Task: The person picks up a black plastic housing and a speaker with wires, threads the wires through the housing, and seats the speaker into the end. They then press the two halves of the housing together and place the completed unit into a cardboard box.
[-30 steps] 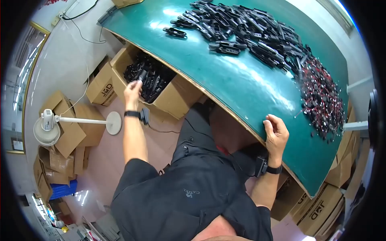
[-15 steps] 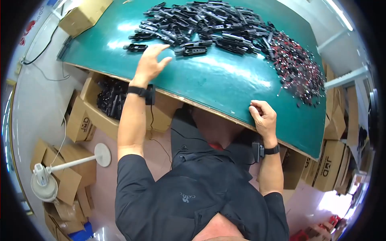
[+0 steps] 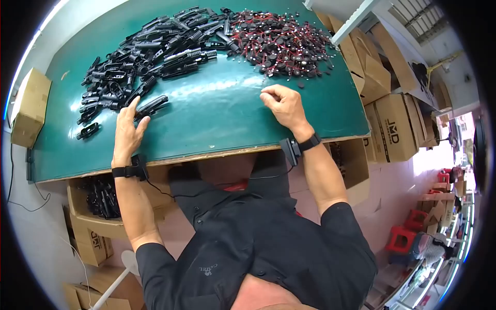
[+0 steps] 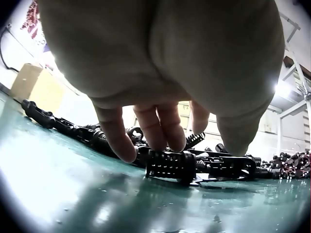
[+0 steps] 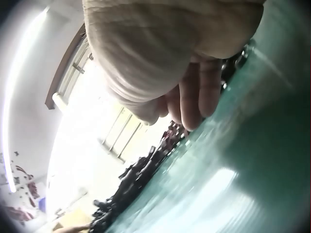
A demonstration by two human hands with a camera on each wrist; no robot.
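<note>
My left hand (image 3: pixel 129 132) reaches over the near side of a heap of black parts (image 3: pixel 170 44), fingers extended and thumb apart, beside a loose black part (image 3: pixel 151 107). In the left wrist view, the fingertips (image 4: pixel 177 141) hang down at a ribbed black cylinder (image 4: pixel 171 166); whether they touch it is unclear. My right hand (image 3: pixel 284 107) is over the green table (image 3: pixel 217 124), fingers loosely curled, with nothing visible in it. Beyond it is a pile of small black discs with red wires (image 3: pixel 281 44). Its fingers (image 5: pixel 192 102) hang relaxed in the right wrist view.
A cardboard box (image 3: pixel 31 106) stands at the table's left end. Below the front edge, an open carton (image 3: pixel 98 223) holds more black parts, with another open carton (image 3: pixel 356 173) at the right. Stacked cartons (image 3: pixel 395 129) and a metal frame bar (image 3: pixel 356 20) are beyond the right end.
The head view has swung right. My left hand has gone from above the open carton up to the black parts on the table. My right hand sits farther in from the table edge.
</note>
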